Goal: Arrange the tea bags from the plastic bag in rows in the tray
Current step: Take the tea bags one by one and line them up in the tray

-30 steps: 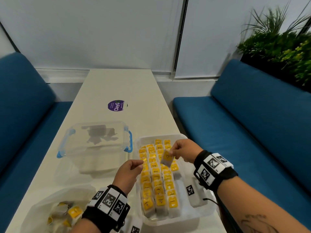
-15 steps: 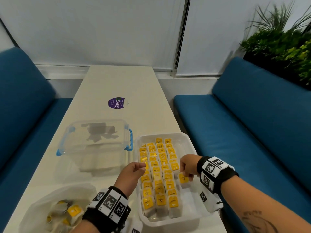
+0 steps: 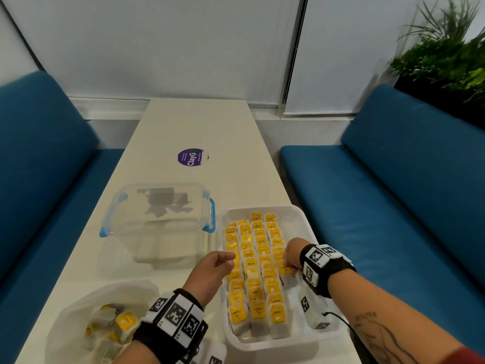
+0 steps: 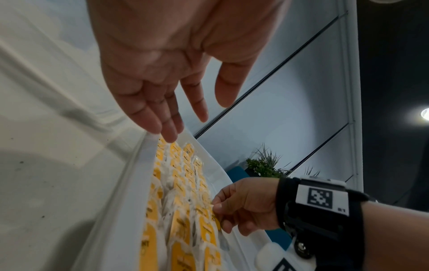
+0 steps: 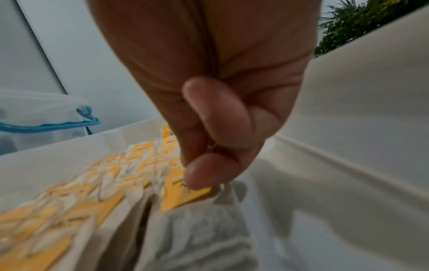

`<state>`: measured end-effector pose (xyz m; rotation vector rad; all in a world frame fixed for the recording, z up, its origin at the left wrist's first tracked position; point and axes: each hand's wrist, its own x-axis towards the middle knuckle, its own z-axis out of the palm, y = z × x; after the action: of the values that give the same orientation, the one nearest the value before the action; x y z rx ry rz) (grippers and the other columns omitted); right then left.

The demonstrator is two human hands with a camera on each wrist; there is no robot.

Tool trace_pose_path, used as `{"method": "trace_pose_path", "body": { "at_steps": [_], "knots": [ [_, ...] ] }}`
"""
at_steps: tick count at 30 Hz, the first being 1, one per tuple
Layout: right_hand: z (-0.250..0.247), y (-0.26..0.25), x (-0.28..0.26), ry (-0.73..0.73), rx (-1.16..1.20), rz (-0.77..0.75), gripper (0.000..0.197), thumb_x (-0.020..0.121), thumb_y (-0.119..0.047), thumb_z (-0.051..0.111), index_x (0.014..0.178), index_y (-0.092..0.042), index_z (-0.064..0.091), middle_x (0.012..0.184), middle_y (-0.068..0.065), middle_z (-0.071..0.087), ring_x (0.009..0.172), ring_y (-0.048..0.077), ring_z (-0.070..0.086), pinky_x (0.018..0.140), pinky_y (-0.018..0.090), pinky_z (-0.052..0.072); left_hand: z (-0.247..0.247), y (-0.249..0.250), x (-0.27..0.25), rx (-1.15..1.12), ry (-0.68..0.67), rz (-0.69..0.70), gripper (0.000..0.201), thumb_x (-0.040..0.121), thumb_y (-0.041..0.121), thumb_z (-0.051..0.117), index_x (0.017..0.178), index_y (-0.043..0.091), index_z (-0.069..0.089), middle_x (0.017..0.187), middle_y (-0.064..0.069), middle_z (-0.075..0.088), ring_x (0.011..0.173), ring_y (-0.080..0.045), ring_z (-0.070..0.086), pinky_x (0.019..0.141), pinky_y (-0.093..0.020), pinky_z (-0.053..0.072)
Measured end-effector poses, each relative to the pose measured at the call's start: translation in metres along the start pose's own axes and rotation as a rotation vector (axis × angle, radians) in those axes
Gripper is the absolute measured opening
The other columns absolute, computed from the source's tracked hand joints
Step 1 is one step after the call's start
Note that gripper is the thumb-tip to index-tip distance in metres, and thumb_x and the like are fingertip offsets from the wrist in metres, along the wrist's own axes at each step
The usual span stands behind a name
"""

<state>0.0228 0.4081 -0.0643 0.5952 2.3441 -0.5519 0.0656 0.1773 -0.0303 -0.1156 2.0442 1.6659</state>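
blue bench seats flank a long white table (image 3: 199, 127), with a potted plant (image 3: 446, 56) in the far right corner and pale wall panels behind. near the table's front edge sits the white tray (image 3: 294, 214), already holding three long rows of yellow-tagged tea bags (image 3: 252, 261).

a second ago the right hand held one tea bag up in the air above the middle of the tray; half a second ago it was dropping toward the tray's right side. now the right hand (image 3: 292, 254) is down at the right edge of the rows, thumb and fingers curled and pinching the yellow tag of that single tea bag (image 5: 183, 192), whose pouch lies on the tray floor just beside the third row. that looks like the start of a fourth row, about level with the middle of the others; whether the bag is fully let down i cannot tell.

the left hand (image 3: 212, 271) hovers over the tray's left rim, fingers relaxed, holding nothing, much as before. the plastic bag (image 3: 78, 319) lies at the front left with more tea bags inside, so plenty remains to move. a clear lidded box with blue clips (image 3: 160, 219) stands left of the tray.
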Motion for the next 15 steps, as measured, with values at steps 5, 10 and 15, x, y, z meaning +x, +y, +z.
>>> {"method": "trace_pose_path", "body": {
  "at_steps": [5, 10, 15],
  "knots": [
    [-0.013, -0.011, -0.016, 0.094, -0.211, 0.004, 0.028, 0.089, -0.023, 0.061, 0.067, -0.013, 0.045, 0.082, 0.007, 0.059, 0.073, 0.022, 0.053, 0.063, 0.028, 0.047, -0.029, 0.011, -0.023, -0.115, 0.066, 0.047, 0.013, 0.093, 0.011, 0.050, 0.094, 0.020, 0.058, 0.096, 0.001, 0.062, 0.084, -0.013, 0.059, 0.075, -0.026, 0.041],
    [-0.026, -0.064, -0.071, 0.278, 0.061, -0.258, 0.014, 0.088, -0.017, 0.063, 0.080, -0.013, 0.052, 0.068, 0.003, 0.056, 0.058, 0.019, 0.059, 0.042, 0.020, 0.040, -0.090, 0.009, -0.046, -0.088, 0.318, 0.162, 0.018, 0.091, 0.004, 0.050, 0.088, 0.019, 0.059, 0.087, 0.000, 0.061, 0.077, -0.015, 0.058, 0.065, -0.021, 0.041],
    [0.016, -0.154, -0.128, -0.059, 0.242, -0.613, 0.014, 0.084, -0.005, 0.064, 0.083, -0.013, 0.052, 0.066, 0.005, 0.058, 0.054, 0.015, 0.058, 0.039, 0.023, 0.042, -0.150, -0.021, -0.070, 0.221, 0.617, 0.149, 0.025, 0.084, 0.000, 0.057, 0.080, 0.025, 0.062, 0.098, -0.002, 0.054, 0.085, -0.017, 0.053, 0.067, -0.017, 0.039]
  ]
}}
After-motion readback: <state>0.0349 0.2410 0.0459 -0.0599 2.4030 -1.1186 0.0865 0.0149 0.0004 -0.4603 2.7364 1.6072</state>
